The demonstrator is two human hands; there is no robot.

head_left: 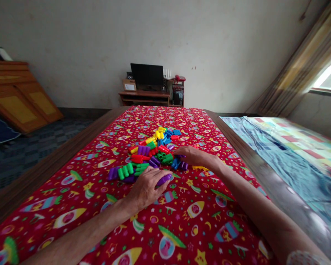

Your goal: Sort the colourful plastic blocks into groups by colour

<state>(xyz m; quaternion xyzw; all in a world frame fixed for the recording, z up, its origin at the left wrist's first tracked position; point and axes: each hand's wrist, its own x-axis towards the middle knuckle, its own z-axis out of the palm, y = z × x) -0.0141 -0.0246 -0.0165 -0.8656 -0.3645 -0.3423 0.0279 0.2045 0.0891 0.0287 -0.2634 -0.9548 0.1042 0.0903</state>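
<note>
My left hand rests low over the patterned red cloth, its thumb and fingers closed on a purple plastic block. Just beyond it lies a loose heap of tube-shaped toy blocks in green, purple, red, yellow and blue. A green block is left of that hand's knuckles. At the heap's right side, my right hand reaches down with curled fingers by a purple block and a blue block. Its fingertips are partly hidden, so what they grip cannot be made out.
A yellow block lies under my right wrist. Beyond the table's far end stands a desk with a monitor. A bed with a blue sheet is along the right, and a wooden cabinet stands at the left.
</note>
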